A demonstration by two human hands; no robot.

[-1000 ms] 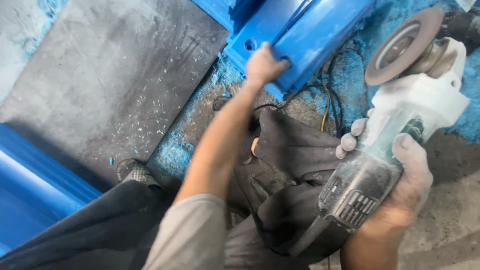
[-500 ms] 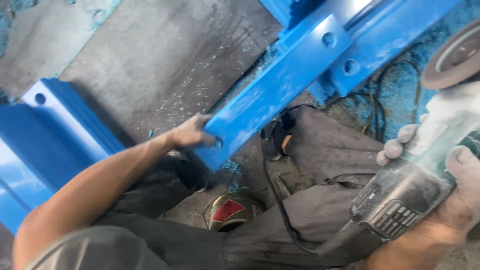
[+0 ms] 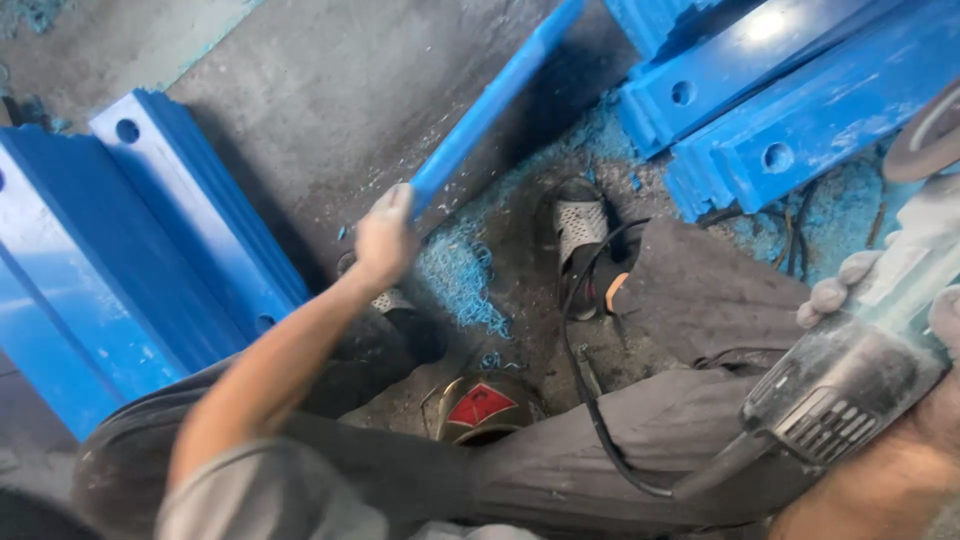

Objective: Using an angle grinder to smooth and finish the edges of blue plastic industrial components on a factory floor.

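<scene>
My left hand grips the near end of a long blue plastic bar, which is tilted on edge and runs up toward the top of the view. My right hand holds a dusty angle grinder at the right edge; its grey disc points away from me. A black cable trails from the grinder across my dark trouser leg.
A stack of blue plates with holes lies at the left. More blue bars with holes lie at the upper right. Blue shavings cover the grey floor by my sandalled foot. A round tin with a red label sits between my legs.
My left hand has pulled one blue bar off the right-hand pile and swung it left, tipping it onto its edge. The grinder stays in my right hand at the right edge.
</scene>
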